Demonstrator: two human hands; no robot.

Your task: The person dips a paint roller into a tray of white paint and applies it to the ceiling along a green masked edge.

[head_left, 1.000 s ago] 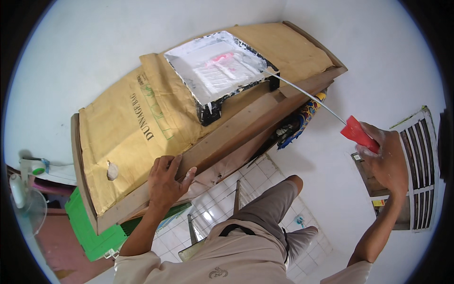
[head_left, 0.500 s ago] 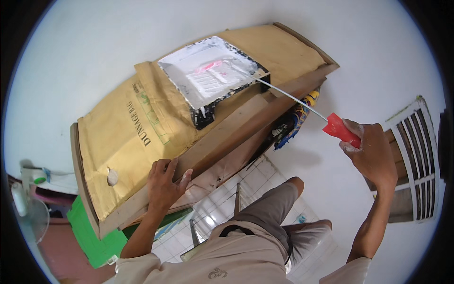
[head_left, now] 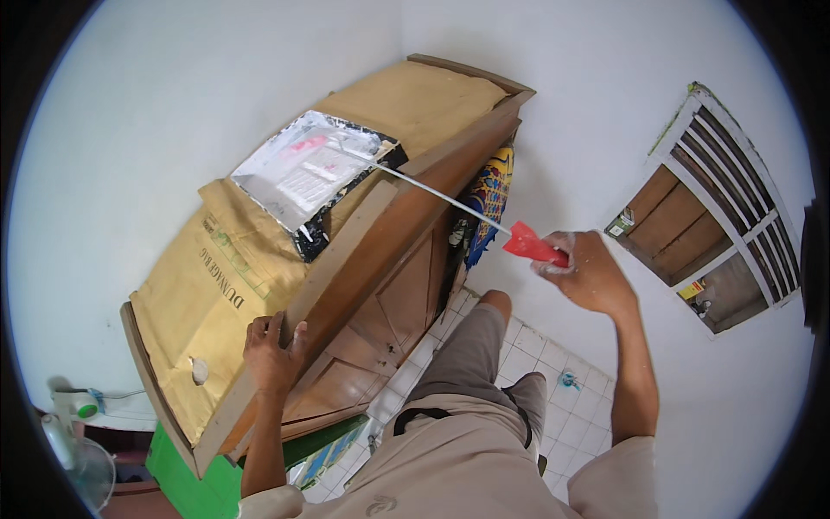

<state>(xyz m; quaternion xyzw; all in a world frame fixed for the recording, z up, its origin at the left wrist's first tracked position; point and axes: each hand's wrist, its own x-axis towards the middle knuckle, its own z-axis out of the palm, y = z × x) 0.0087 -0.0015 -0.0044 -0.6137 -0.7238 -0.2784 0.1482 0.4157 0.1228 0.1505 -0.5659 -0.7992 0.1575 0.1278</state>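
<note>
My right hand, spotted with white paint, is wrapped round the red handle of a paint roller. The roller's long metal rod slants up left into a paint tray, where its head is hard to tell from the white paint. White paint with a pink streak covers the inside of the tray, and its rim is black with white smears. Under the tray, a brown paper bag is spread over the top of a wooden cabinet. My left hand holds the cabinet's front top edge, fingers over it and thumb at the front.
White walls meet behind the cabinet. On the right is a barred wooden window. A patterned cloth hangs at the cabinet's right end. Below are a green box, a fan and the tiled floor.
The view has shifted, so the cabinet and tray sit farther left and more window shows. My right hand still holds the roller in the tray; my left hand remains on the edge.
</note>
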